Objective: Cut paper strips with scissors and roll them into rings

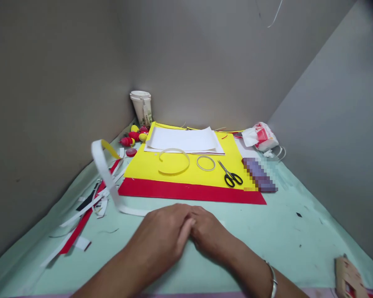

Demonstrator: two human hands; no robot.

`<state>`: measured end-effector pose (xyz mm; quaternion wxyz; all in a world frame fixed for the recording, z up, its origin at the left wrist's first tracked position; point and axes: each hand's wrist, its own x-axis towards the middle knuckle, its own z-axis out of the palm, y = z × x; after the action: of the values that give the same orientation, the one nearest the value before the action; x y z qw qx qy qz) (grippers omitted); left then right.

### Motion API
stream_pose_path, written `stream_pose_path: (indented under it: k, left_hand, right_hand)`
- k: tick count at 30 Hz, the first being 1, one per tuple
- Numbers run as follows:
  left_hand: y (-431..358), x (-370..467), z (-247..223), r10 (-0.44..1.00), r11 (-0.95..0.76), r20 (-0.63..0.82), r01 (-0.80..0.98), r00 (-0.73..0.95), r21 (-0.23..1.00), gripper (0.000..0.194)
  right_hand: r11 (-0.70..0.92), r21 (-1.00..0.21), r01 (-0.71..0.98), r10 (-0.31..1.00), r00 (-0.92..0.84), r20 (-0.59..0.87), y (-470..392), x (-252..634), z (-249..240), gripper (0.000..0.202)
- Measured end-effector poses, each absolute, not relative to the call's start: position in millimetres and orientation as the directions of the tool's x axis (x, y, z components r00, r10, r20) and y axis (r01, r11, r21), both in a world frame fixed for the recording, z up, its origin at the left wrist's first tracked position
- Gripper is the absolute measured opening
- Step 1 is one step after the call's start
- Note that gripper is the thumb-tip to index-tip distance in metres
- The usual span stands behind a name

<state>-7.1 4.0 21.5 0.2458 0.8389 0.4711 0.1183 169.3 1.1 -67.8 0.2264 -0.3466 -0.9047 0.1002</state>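
Two-toned strip (103, 165): looped up at the left, white outside and yellow inside, then ran low over the cloth and passed out of sight behind the left knuckles.
Left hand (166, 227): bent down with fingers together, thumb laid toward the right hand and touching it; could not tell whether clamped on the strip.
Right hand (208, 227): met the left, fingers curled under and mostly hidden; could not tell about any grip there either.
Bracelet (272, 279): circled the right wrist.
Red sheet (186, 191): lay just beyond both hands, partly under the yellow one.
Yellow sheet (149, 165): carried a curled pale strip (174, 173), a thin ring (206, 170) and black-handled scissors (231, 177), left to right.
White sheets (182, 138): rested farther back on the yellow.
Scraps (81, 225): lay scattered at the left in red, white and black.
Red-and-yellow pieces (135, 135): sat near the foot of a white cup (142, 107) at the back.
Purple object (259, 176): lay right of the scissors, blurred by pixels.
Red-and-white packet (265, 136): stood behind it.
Beige tool (348, 275): sat at the lower right, well apart.
Pale green cloth (267, 231): spread beneath everything, between grey walls (189, 62).
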Motion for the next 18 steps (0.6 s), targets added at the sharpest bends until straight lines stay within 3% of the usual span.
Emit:
stream_pose_path:
  k: [3, 6, 8, 14, 18]
  left_hand:
    - [15, 12, -2, 0.857, -0.437, 0.093, 0.620, 0.506, 0.651, 0.019]
    - [31, 9, -27, 0.907, -0.257, 0.013, 0.528, 0.421, 0.809, 0.014]
    - [36, 1, -36, 0.913, -0.201, -0.029, 0.510, 0.407, 0.836, 0.012]
    - [33, -7, -31, 0.854, -0.386, -0.024, 0.663, 0.520, 0.641, 0.010]
    - [36, -10, -30, 0.884, -0.352, -0.056, 0.740, 0.464, 0.573, 0.009]
  right_hand:
    - [0.751, -0.366, 0.550, 0.659, -0.651, 0.375, 1, 170, -65, 0.026]
    - [0.711, -0.426, 0.559, 0.702, -0.597, 0.388, -1, 178, -57, 0.026]
    - [0.672, -0.437, 0.598, 0.741, -0.552, 0.383, 0, 186, -53, 0.021]
    - [0.592, -0.427, 0.684, 0.806, -0.482, 0.345, 8, 203, -52, 0.013]
    - [0.538, -0.414, 0.734, 0.842, -0.448, 0.300, 9, 206, -53, 0.010]
